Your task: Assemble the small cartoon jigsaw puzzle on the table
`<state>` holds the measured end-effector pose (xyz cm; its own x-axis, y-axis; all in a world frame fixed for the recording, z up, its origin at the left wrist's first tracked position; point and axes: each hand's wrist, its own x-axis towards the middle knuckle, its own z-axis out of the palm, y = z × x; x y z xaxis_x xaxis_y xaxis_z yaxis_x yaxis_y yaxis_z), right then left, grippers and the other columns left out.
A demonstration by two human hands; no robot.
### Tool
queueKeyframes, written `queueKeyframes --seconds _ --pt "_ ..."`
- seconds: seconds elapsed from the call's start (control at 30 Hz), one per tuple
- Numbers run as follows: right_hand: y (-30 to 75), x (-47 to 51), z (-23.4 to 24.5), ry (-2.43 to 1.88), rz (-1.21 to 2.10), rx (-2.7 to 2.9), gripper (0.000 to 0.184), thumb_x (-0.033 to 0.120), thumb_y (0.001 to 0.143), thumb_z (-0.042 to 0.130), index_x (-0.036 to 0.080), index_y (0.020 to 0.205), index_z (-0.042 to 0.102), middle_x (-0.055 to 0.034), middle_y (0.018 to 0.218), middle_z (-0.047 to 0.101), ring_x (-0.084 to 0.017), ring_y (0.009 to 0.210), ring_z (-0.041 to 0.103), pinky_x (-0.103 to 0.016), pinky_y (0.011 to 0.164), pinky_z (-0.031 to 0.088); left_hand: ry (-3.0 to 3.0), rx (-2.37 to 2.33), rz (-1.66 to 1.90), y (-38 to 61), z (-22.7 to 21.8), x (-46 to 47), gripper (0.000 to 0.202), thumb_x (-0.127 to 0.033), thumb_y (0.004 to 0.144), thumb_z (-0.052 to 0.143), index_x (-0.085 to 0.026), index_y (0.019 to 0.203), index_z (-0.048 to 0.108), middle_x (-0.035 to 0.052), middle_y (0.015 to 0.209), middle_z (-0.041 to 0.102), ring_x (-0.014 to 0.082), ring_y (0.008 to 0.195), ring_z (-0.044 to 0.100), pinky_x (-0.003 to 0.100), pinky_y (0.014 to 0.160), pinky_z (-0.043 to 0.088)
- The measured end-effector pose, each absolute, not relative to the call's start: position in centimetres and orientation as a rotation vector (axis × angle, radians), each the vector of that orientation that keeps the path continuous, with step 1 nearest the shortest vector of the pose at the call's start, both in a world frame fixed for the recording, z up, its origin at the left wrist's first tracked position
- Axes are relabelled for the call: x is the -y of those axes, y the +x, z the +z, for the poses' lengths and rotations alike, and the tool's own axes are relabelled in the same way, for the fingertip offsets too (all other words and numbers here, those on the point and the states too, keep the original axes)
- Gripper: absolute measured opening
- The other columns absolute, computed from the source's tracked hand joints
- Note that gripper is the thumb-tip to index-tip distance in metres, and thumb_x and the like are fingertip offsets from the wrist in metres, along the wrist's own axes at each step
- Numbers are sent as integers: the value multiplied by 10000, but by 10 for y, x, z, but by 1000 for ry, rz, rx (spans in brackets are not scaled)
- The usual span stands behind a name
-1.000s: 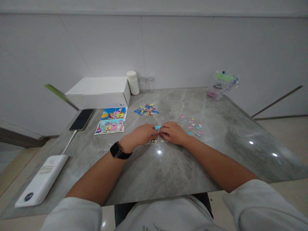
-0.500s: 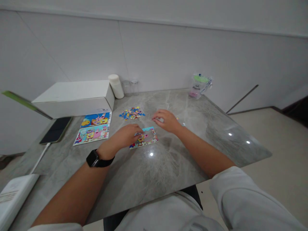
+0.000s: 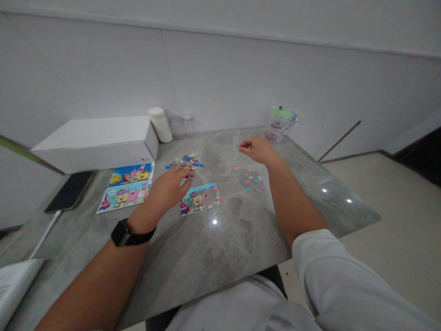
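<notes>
A small, partly assembled cartoon jigsaw puzzle [image 3: 200, 199] lies flat on the grey marble table [image 3: 223, 243]. My left hand [image 3: 167, 189], with a black watch on its wrist, hovers just left of the puzzle, fingers loosely spread and holding nothing. A pile of loose colourful pieces [image 3: 184, 162] sits just beyond it. My right hand [image 3: 257, 150] is raised farther back over the table, fingers curled in a pinch; what it holds is too small to make out. A small scatter of pink and blue pieces [image 3: 250, 177] lies below that hand.
Two cartoon picture cards [image 3: 126, 185] lie to the left, beside a white box [image 3: 94, 142] and a dark phone [image 3: 69, 197]. A white cylinder [image 3: 160, 124], clear jars [image 3: 182, 125] and a plastic bag [image 3: 279, 122] stand by the wall. A white device [image 3: 15, 287] lies at the near left corner.
Both hands left the puzzle. My right hand moved away to the back right, over the scattered pieces; my left hand lifted and shifted slightly left. The view swung left.
</notes>
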<state>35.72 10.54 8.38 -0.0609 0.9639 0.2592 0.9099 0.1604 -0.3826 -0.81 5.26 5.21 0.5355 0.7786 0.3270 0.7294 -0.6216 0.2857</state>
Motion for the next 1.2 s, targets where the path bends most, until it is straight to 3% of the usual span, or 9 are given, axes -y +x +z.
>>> queueKeyframes --seconds 0.13,0.3,0.47,0.7,1.0,1.2 --pt "374 -117 59 -2033 251 2184 104 266 861 784 230 940 840 -74 981 825 -218 875 726 -295 757 509 2651 -1314 633 -8 49 -54 284 -340 1020 483 -211 1105 721 101 1144 742 280 1090 681 448 1006 538" --pt "378 -126 39 -2099 287 2356 197 230 806 822 246 999 853 -71 1016 831 -222 903 745 -284 756 522 2649 -1302 615 -9 47 -55 286 -351 1021 488 -212 1114 721 97 1156 740 270 1078 683 436 1006 538" --pt "363 -131 19 -2082 206 2356 247 193 859 760 239 1088 839 -91 1113 818 -213 993 732 -267 803 514 2647 -1309 585 -7 45 -54 293 -355 1023 489 -211 1118 727 99 1162 726 268 1071 686 426 991 546" --pt "352 -135 1 -2088 246 2335 195 302 907 766 215 1070 827 -90 1121 812 -195 996 718 -251 826 488 2634 -1309 586 -5 46 -52 287 -346 1023 491 -206 1112 725 102 1178 721 268 1081 687 432 997 545" --pt "361 -135 14 -2031 237 2289 272 208 927 699 229 1176 805 -69 1151 804 -195 1045 719 -250 887 496 2639 -1296 605 -5 47 -52 315 -344 1026 475 -191 1110 737 114 1165 722 285 1076 694 454 988 552" --pt "384 -129 33 -2289 341 2341 213 264 882 750 231 1072 841 -74 1108 820 -220 995 742 -259 814 515 2620 -1297 642 -7 48 -53 302 -346 1027 487 -199 1106 738 107 1182 722 270 1064 690 430 978 543"
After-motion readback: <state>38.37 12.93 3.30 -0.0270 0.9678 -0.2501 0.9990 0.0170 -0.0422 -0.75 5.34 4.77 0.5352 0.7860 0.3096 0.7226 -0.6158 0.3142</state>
